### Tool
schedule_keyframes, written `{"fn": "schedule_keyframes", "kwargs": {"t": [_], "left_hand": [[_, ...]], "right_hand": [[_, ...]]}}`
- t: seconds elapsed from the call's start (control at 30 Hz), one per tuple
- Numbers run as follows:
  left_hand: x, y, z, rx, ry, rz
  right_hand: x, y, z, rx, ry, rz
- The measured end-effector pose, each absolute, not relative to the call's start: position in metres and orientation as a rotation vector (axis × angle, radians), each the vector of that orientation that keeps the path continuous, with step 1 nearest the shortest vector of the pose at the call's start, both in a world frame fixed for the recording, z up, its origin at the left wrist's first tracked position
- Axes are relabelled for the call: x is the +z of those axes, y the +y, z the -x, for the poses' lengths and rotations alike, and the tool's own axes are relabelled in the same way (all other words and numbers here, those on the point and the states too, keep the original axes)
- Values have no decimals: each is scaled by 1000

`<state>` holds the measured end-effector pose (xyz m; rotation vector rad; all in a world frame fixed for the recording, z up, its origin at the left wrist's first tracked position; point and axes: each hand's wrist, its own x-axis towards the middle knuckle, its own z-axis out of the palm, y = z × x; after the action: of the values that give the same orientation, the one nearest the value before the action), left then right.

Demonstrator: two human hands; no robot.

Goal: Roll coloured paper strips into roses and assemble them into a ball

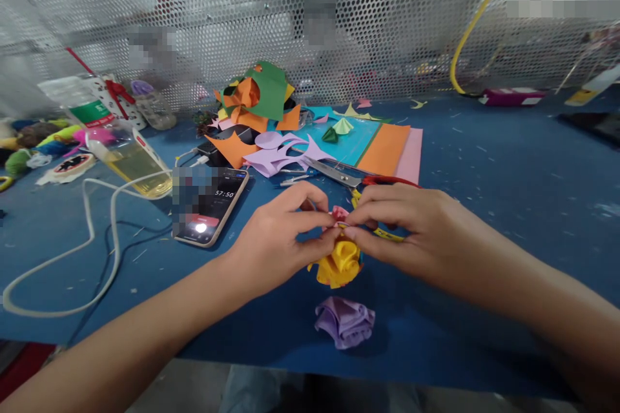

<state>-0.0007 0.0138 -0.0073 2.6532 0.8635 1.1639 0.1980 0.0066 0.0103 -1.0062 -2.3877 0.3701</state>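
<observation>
In the middle of the view my left hand (pixel 283 232) and my right hand (pixel 411 219) meet, thumbs and fingertips pinched together on a small pink paper flower (pixel 339 213). Right below the fingers is a yellow crumpled paper flower (pixel 338 264); whether it is joined to the pink one is hidden. A purple folded paper flower (pixel 345 322) lies on the blue table (pixel 271 329), nearer the front edge. Just behind my right hand lie scissors (pixel 339 174) with red handles and a yellow-handled tool (pixel 387 234), partly covered by the hand.
A lit phone (pixel 210 210), a white cable (pixel 116 251) and a tilted bottle of yellow liquid (pixel 133 161) are at the left. Paper scraps (pixel 261 97) pile up at the back, beside orange sheets (pixel 385 148). A perforated metal panel (pixel 387 19) stands behind.
</observation>
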Motion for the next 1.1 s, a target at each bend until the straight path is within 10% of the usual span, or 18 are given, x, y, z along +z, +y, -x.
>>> {"fn": "schedule_keyframes", "kwargs": {"t": [0.57, 1.1], "left_hand": [[-13, 17, 2, 979, 830, -2611], [-1, 22, 7, 754, 787, -1859]], "right_hand": [[4, 12, -203, -8, -2621, 865], [15, 10, -205, 445, -2420, 838]]}}
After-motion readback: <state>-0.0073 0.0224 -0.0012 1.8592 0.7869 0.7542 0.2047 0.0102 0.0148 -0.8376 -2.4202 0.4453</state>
